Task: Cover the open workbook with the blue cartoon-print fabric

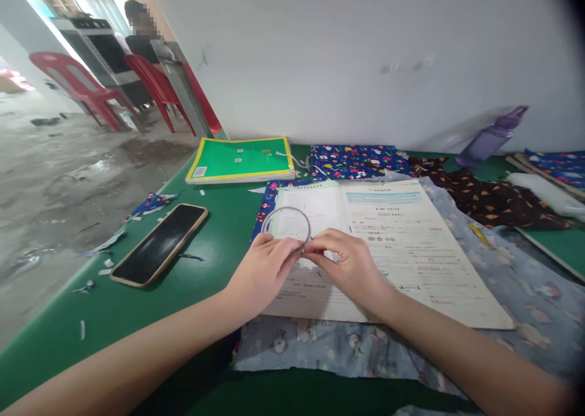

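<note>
A thin metal ring (286,211) stands above an open workbook (393,245) on the green table (137,306). My left hand (262,270) and my right hand (347,264) meet at the ring's near edge, fingers pinched on it. Both hands rest over the left page. The workbook lies on a pale blue patterned cloth (512,270).
A smartphone (159,243) lies face up to the left. A green book (240,159) and dark blue floral fabric (356,160) sit behind. Dark brown fabric (493,200) and a purple bottle (491,137) are at right. Red chairs (91,87) and a seated person (144,35) are far left.
</note>
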Demonstrator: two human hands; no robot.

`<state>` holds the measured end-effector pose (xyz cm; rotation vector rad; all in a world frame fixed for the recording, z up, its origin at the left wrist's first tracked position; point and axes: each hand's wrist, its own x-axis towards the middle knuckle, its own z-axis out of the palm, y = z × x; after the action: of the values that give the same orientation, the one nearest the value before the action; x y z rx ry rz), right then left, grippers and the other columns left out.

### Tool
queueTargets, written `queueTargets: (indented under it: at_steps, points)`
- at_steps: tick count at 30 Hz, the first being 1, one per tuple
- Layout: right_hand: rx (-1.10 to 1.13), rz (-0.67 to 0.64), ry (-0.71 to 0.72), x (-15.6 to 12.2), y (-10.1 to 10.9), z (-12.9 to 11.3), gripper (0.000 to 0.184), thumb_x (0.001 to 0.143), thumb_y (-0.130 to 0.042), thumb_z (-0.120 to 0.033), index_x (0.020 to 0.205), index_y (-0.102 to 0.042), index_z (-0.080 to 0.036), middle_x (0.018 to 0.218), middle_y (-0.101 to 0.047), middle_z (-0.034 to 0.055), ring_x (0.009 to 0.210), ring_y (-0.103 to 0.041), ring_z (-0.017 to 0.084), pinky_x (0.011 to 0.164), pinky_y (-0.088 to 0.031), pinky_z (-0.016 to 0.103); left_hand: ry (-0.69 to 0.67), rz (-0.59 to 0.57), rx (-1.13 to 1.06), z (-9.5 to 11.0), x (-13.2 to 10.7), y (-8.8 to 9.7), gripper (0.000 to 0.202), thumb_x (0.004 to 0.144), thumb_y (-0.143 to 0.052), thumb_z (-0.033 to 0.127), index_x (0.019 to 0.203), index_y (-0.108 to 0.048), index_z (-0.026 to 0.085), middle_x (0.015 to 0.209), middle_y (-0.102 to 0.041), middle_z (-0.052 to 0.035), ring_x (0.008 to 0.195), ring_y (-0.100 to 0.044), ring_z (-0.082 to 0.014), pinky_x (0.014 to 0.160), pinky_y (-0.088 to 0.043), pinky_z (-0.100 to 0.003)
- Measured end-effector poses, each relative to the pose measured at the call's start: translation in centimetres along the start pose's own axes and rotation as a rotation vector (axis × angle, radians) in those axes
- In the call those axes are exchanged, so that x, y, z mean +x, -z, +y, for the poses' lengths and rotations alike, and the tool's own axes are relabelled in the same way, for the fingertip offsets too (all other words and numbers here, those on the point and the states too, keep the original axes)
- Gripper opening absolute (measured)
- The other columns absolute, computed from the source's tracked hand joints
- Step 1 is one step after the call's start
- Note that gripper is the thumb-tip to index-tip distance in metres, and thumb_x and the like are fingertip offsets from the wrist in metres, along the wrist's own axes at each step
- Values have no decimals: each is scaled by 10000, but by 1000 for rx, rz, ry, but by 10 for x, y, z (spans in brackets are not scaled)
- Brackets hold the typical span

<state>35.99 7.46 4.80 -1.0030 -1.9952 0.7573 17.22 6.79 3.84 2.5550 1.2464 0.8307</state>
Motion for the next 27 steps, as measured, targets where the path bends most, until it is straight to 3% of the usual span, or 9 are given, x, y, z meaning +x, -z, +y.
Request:
queueTargets:
  at_steps: [6, 14, 19, 21, 23, 25, 27]
  points:
    - [-50, -30, 47, -4, -1, -9, 73, 858, -558, -176, 848, -625, -204, 843, -606, -6, 788, -569, 107, 711, -426, 230, 70, 21, -59, 12, -1, 8, 87, 828, -456, 135, 856, -513, 196, 657, -613, 49, 600, -517, -120, 676, -395, -283]
    - [-281, -14, 178, -6, -4, -11, 138, 905, -467, -207, 865, -596, -178, 888, -529, 43, 789, -508, 128, 699, -421, 262, 106, -47, -118, 11, 2, 14, 104, 836, -434, 168, 779, -519, 190, 678, -624, 25, 645, -526, -132, 695, -428, -296]
    - [-458, 49, 318, -9, -3, -15, 160, 894, -462, -145, 853, -614, -177, 824, -511, 35, 741, -476, 125, 646, -400, 251, 289, -153, -372, 17, 7, 25, 118, 858, -436, 203, 823, -547, 193, 688, -638, 30, 621, -568, -110, 547, -425, -205]
    - [-543, -10, 442, -12, -4, -16, 167, 870, -463, -94, 853, -612, -168, 809, -529, 35, 744, -468, 138, 643, -392, 264, 311, -71, -329, 12, 10, 32, 119, 866, -449, 231, 871, -562, 192, 689, -639, 30, 611, -576, -108, 567, -435, -211]
    - [-597, -111, 524, -15, -8, -15, 169, 852, -461, -65, 840, -602, -157, 818, -547, 39, 747, -465, 145, 648, -393, 275, 329, 113, -172, -1, 15, 40, 142, 874, -460, 258, 922, -577, 194, 701, -636, 22, 622, -574, -118, 603, -441, -235]
    - [-612, -170, 529, -17, -12, -13, 164, 845, -461, -55, 825, -591, -154, 850, -558, 44, 760, -469, 146, 657, -399, 278, 316, 282, -30, -21, 19, 47, 176, 891, -448, 278, 989, -571, 199, 742, -648, 12, 671, -590, -128, 678, -454, -265]
    - [-588, -181, 480, -18, -15, -10, 157, 849, -461, -65, 821, -586, -157, 884, -559, 46, 764, -474, 138, 663, -407, 272, 271, 350, 147, -47, 21, 49, 201, 897, -442, 264, 1041, -570, 206, 791, -672, 3, 774, -613, -149, 842, -427, -336]
